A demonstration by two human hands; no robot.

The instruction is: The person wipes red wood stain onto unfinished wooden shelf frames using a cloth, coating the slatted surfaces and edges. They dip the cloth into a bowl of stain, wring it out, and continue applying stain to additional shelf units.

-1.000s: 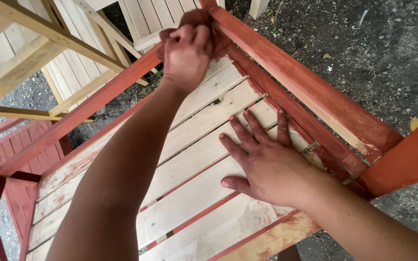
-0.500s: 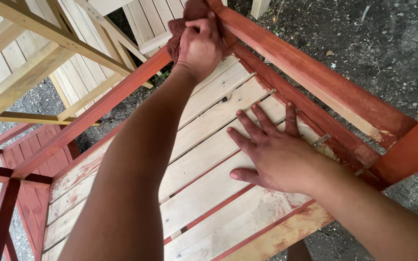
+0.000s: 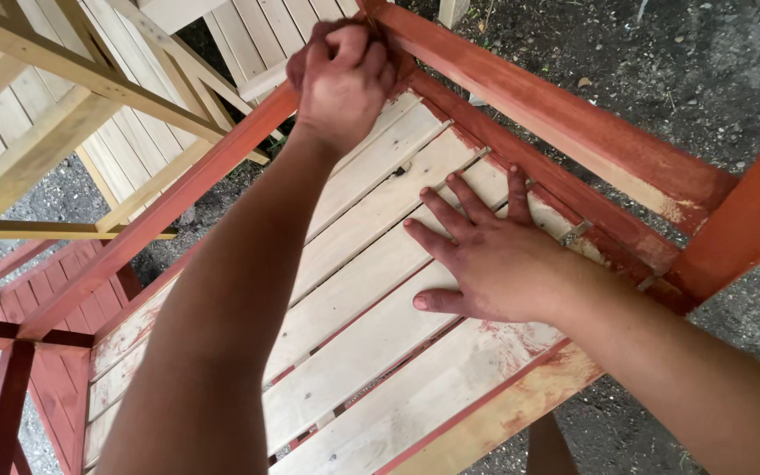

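The left hand (image 3: pixel 345 75) is closed in a fist at the far corner of a wooden piece with a slatted top (image 3: pixel 371 290), which looks like a bench or small table turned so its frame sticks up. The fist is pressed against the spot where two red-painted rails meet, and the fingers are curled tight, but I cannot tell what is inside them because the hand hides it. The right hand (image 3: pixel 494 259) is open and lies flat on the pale slats, with the fingers spread out and pointing toward the far corner. Its palm rests near the right edge of the slatted top, just beside a red rail (image 3: pixel 556 110) that runs along that side. The fingers have some red stain on them. The slats are mostly bare light wood, with red paint along their edges and in the gaps between them. Another red rail (image 3: pixel 160 215) runs from the fist down toward the near left side. A red post (image 3: pixel 749 220) stands at the right edge of the view. Behind the left side sits more unpainted slatted furniture (image 3: pixel 54 114) made of pale wood. At the bottom left there is a fully red-painted frame (image 3: pixel 10 352). The ground (image 3: pixel 697 62) is dark, gritty gravel and dirt.
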